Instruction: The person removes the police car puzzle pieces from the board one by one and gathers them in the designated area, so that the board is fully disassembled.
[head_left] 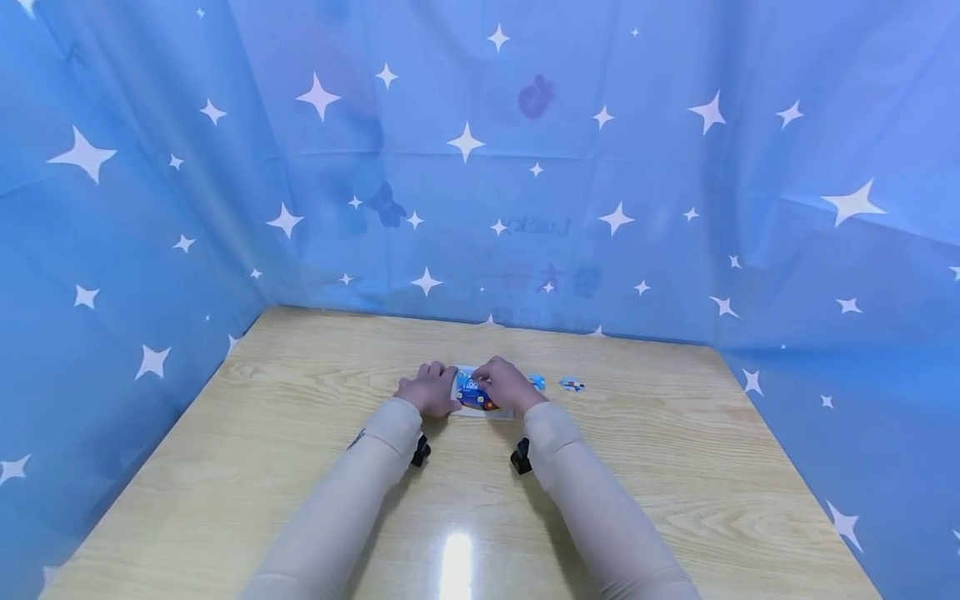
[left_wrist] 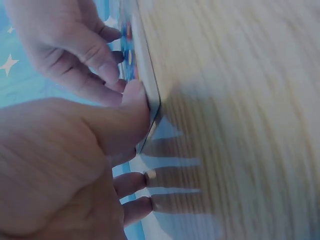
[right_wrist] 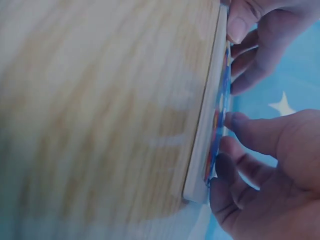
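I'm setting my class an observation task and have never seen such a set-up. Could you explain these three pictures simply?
There is no robot here: these are a person's bare left hand and right hand, in cream-coloured sleeves. The wide picture comes from a camera on the head, looking forward and down. The two close-ups come from wrist cameras, probably the small black boxes. On the pale wood-grain table lies a thin, rectangular, white-edged board with a colourful blue picture; small, flat, colourful pieces lie to its right. A blue star-patterned sheet hangs behind. The left hand holds the board's left end; the right hand's fingers are on the picture, and whether they pinch a piece is unclear.
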